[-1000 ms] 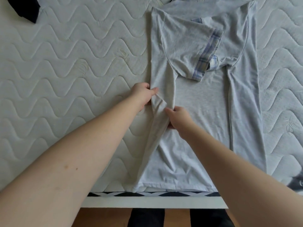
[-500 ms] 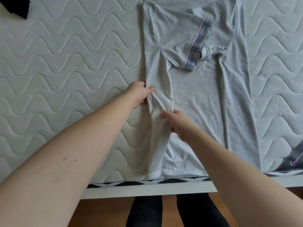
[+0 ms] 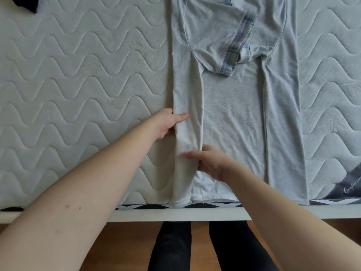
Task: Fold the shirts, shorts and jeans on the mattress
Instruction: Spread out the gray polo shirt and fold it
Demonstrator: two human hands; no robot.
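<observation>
Your left hand (image 3: 166, 123) pinches the folded-in left side panel of the grey T-shirt (image 3: 234, 114), thumb on top; your right hand (image 3: 209, 162) grips the same panel nearer the hem. The shirt lies flat on the quilted mattress (image 3: 68, 85), plaid-cuffed sleeve (image 3: 220, 40) folded across the chest.

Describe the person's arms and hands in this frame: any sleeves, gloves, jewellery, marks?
Both forearms are bare right up to the picture's edge, with no sleeve in view. The left hand and the right hand wear no gloves, and no rings, watch or bracelets show. The left forearm carries two small dark spots. Below the mattress edge, dark trousers cover the legs.
</observation>
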